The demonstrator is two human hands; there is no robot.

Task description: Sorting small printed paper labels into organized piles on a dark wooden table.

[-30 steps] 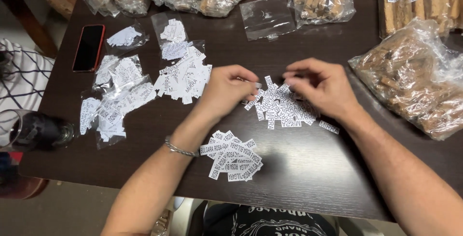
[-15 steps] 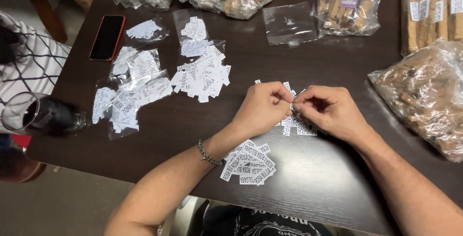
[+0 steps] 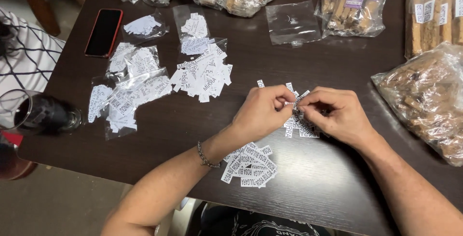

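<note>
- A small white paper label (image 3: pixel 295 102) sits right of the frame's centre, pinched between the fingertips of both hands, just above the dark table (image 3: pixel 313 187)
- The left hand (image 3: pixel 263 110) is curled, thumb and forefinger closed on the label's left end; a bead bracelet (image 3: pixel 206 156) circles its wrist
- The right hand (image 3: pixel 335 113) meets it from the right, fingertips nipping the same label; its other fingers are bent inward
- Beneath both hands lies a loose pile of printed labels (image 3: pixel 299 125), partly hidden by the fingers; how many I cannot tell
- Just below the left wrist, lower centre, a second heap of labels (image 3: pixel 250 166) fans out flat on the table
- Upper centre-left, a third spread of labels (image 3: pixel 202 74) lies loose; left of it, several clear bags of labels (image 3: pixel 128 91) overlap one another
- An empty clear bag (image 3: pixel 292 22) lies flat at upper centre
- A phone in a red case (image 3: pixel 103 32) rests face up at upper left
- A dark glass (image 3: pixel 41 113) stands at the left edge of the table
- Clear bags of tan sticks (image 3: pixel 424 101) fill the right edge; more packs (image 3: pixel 354 2) line the top right, some with purple tags
</note>
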